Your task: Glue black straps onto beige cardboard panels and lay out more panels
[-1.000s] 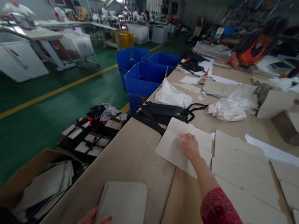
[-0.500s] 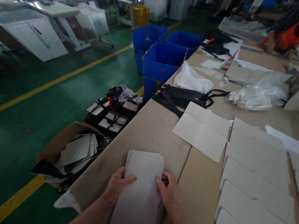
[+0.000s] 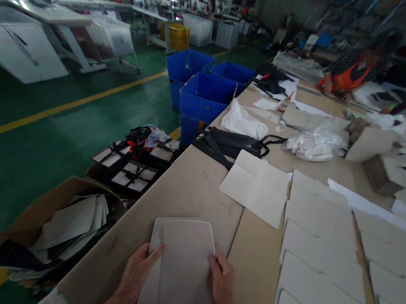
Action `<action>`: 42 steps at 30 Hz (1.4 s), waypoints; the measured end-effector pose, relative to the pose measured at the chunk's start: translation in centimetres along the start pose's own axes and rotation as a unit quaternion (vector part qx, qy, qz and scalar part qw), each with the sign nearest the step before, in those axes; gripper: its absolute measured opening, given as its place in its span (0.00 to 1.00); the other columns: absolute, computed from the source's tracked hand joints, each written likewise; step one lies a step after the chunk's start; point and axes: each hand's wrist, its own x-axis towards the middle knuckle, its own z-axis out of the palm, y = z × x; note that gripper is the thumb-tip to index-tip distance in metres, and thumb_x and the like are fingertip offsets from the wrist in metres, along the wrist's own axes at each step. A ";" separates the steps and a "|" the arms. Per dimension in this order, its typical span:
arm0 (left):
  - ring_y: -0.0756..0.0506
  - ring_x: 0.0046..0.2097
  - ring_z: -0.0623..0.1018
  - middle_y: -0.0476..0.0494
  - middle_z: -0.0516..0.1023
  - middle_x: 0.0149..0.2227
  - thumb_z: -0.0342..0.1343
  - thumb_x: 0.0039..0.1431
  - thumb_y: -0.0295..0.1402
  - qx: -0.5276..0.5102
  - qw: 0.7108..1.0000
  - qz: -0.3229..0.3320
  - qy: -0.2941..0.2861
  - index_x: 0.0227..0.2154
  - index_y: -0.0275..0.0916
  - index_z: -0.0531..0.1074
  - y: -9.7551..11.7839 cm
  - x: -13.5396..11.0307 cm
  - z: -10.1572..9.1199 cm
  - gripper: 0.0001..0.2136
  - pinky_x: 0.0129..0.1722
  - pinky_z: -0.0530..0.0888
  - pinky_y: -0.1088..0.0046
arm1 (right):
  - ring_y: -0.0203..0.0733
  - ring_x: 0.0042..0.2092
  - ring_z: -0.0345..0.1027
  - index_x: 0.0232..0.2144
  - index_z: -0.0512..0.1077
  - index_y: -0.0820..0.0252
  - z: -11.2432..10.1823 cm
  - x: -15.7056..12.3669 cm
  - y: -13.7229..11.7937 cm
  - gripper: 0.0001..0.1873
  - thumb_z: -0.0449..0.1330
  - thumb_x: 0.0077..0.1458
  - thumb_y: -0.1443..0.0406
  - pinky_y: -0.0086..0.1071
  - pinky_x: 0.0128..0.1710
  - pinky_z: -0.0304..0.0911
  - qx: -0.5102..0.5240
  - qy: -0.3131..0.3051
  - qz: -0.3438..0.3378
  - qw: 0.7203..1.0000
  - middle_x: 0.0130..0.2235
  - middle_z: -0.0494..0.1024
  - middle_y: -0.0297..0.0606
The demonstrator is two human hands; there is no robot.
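Note:
A stack of grey card sheets [image 3: 184,259] lies near the front edge of the long tan table [image 3: 196,192]. My left hand [image 3: 136,276] grips the stack's left edge, thumb on top. On the right edge my right hand [image 3: 221,283] pinches the top sheet, which sits slightly askew over the ones below. Further out lie two overlapping pale sheets [image 3: 255,187], and rows of overlapping pale cards [image 3: 326,257] cover the table to the right.
Black straps [image 3: 228,143] and white plastic bags [image 3: 243,122] lie mid-table. Blue bins [image 3: 202,97] stand beside the table. On the green floor at left are a cardboard box of sheets [image 3: 65,222] and black-and-white boxes [image 3: 129,168]. A person in orange [image 3: 344,75] works at the far end.
My right hand left the far pale sheets and came back to the stack's right edge. Both hands now hold the stack, and its top sheet has shifted askew.

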 end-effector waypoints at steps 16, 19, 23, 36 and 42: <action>0.38 0.30 0.81 0.42 0.82 0.30 0.71 0.38 0.43 0.016 1.000 -0.001 0.015 0.38 0.38 0.73 0.2 0.0 0.1 0.24 0.28 0.78 0.65 | 0.39 0.37 0.70 0.33 0.79 0.52 -12.9 23.0 -2.8 0.08 0.59 0.53 0.65 0.28 0.38 0.59 -0.360 -0.048 -0.108 0.925 0.33 0.80 0.31; 0.39 0.30 0.81 0.42 0.82 0.30 0.71 0.37 0.43 0.003 1.000 -0.002 0.016 0.37 0.38 0.73 -0.2 0.4 0.0 0.24 0.28 0.78 0.65 | 0.40 0.41 0.71 0.38 0.78 0.53 -12.7 23.5 -2.8 0.10 0.60 0.53 0.66 0.29 0.41 0.60 -0.390 -0.033 -0.114 0.913 0.39 0.80 0.33; 0.40 0.30 0.81 0.42 0.82 0.30 0.71 0.38 0.42 -0.012 1.000 -0.015 0.004 0.37 0.37 0.72 -0.1 0.3 0.1 0.24 0.29 0.78 0.66 | 0.46 0.47 0.67 0.41 0.76 0.58 -12.2 22.1 -3.4 0.11 0.59 0.55 0.66 0.34 0.46 0.59 -0.428 0.019 -0.124 0.895 0.44 0.78 0.42; 0.44 0.28 0.79 0.45 0.81 0.31 0.71 0.40 0.40 -0.078 0.996 0.003 -0.052 0.40 0.37 0.68 -0.5 -0.1 -0.2 0.25 0.28 0.76 0.69 | 0.55 0.55 0.60 0.47 0.72 0.58 -7.4 7.0 1.9 0.16 0.50 0.61 0.65 0.49 0.53 0.54 -0.452 0.156 -0.124 0.869 0.54 0.70 0.49; 0.44 0.28 0.80 0.45 0.81 0.33 0.70 0.41 0.40 -0.117 0.992 0.015 -0.042 0.43 0.38 0.67 -0.4 -0.7 -0.9 0.27 0.30 0.77 0.67 | 0.59 0.51 0.64 0.51 0.69 0.60 -7.5 5.7 3.4 0.26 0.62 0.51 0.56 0.47 0.47 0.60 -0.421 0.118 -0.054 0.898 0.50 0.72 0.51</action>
